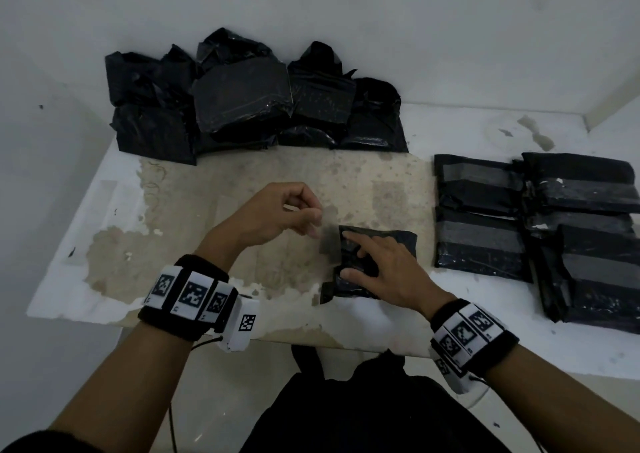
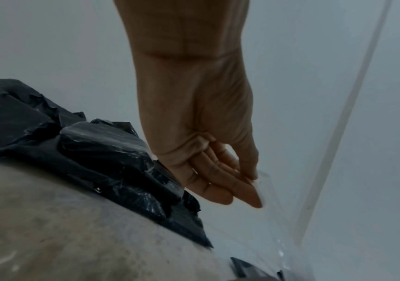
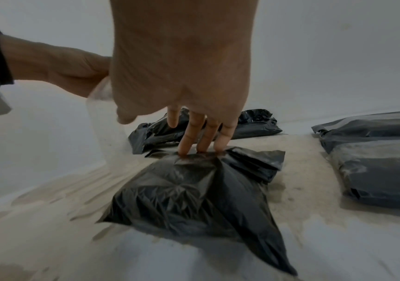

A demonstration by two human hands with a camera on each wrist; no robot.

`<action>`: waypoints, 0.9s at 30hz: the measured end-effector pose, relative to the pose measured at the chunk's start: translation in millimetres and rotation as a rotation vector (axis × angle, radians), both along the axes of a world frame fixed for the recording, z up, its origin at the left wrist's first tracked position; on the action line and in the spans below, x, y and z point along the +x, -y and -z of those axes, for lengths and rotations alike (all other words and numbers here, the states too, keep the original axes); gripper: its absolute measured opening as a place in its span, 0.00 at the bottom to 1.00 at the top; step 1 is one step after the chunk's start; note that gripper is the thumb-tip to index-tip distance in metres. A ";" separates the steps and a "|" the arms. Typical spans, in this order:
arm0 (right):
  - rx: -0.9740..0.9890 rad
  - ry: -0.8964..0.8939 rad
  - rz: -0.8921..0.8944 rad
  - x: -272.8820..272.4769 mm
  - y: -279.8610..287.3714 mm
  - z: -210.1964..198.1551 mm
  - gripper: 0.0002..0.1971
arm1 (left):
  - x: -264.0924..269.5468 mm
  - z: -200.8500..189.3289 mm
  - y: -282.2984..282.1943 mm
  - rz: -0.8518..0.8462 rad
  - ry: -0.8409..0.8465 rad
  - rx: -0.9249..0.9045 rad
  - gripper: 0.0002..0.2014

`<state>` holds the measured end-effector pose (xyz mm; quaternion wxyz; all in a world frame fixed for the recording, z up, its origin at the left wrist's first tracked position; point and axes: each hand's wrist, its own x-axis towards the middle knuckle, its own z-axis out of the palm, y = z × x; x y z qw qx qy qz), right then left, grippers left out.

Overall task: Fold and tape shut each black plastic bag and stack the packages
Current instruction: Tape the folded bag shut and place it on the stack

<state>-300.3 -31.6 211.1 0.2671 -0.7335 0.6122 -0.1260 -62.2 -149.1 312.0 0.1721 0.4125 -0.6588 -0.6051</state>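
A folded black plastic bag [image 1: 384, 244] lies on the worn table near the front edge; the right wrist view shows it crumpled [image 3: 194, 190]. My right hand [image 1: 370, 262] presses its folded flap down with straight fingers [image 3: 194, 138]. My left hand [image 1: 287, 210] pinches a strip of clear tape [image 1: 329, 241] that hangs down over the bag's left edge; in the left wrist view the tape [image 2: 264, 182] shows faintly at my fingertips [image 2: 251, 197].
A heap of untaped black bags [image 1: 256, 99] leans on the back wall. Taped packages [image 1: 540, 230] lie stacked at the right. The table [image 1: 207, 244] has peeling white paint and a near edge close to my body.
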 end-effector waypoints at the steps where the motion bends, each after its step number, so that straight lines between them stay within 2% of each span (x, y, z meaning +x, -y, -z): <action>1: 0.048 0.026 -0.012 -0.6 0.6 -2.8 0.38 | -4.2 -4.1 -1.6 -0.010 -0.047 0.031 0.03; 3: 0.146 0.155 -0.007 -1.8 1.5 -13.4 0.27 | -14.8 -6.8 -3.8 -0.079 -0.115 0.078 0.03; 5: 0.221 0.362 0.047 -4.0 1.2 -20.5 0.14 | -24.4 -3.1 -4.3 -0.181 -0.162 0.128 0.03; 7: 0.232 0.483 0.095 -9.6 0.1 -21.4 0.09 | -31.3 6.4 -5.0 -0.280 -0.186 0.168 0.03; 12: 0.296 0.670 0.337 -31.2 -5.8 -20.5 0.13 | -42.1 41.0 -13.0 -0.498 -0.164 0.290 0.04; 16: 0.305 0.719 0.445 -47.8 -11.3 -18.1 0.13 | -49.7 68.2 -23.2 -0.591 -0.121 0.417 0.03; 20: 0.337 0.850 0.618 -58.8 -12.5 -8.0 0.12 | -46.0 86.2 -31.4 -0.600 -0.084 0.479 0.05; 27: 0.341 0.852 0.695 -61.0 -18.1 6.6 0.11 | -35.2 97.7 -47.2 -0.597 -0.068 0.514 0.09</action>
